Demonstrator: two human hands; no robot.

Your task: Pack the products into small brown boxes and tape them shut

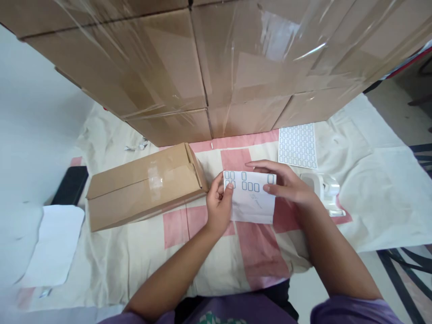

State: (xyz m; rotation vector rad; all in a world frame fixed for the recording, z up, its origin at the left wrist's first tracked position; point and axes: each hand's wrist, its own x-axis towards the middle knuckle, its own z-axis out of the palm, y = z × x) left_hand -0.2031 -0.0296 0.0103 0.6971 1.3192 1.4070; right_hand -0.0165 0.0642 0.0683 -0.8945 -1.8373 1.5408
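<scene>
Between both hands, above the pink-and-cream cloth, a partly used sticker sheet is held flat. Left hand pinches its left edge, thumb on top near the remaining blue-bordered labels. Right hand grips the upper right edge, fingers spread along the top. A white dispenser-like object sits just beside the right hand. A full label sheet lies beyond it. A small cardboard box rests left of the hands. Film-wrapped stacked cartons stand behind.
</scene>
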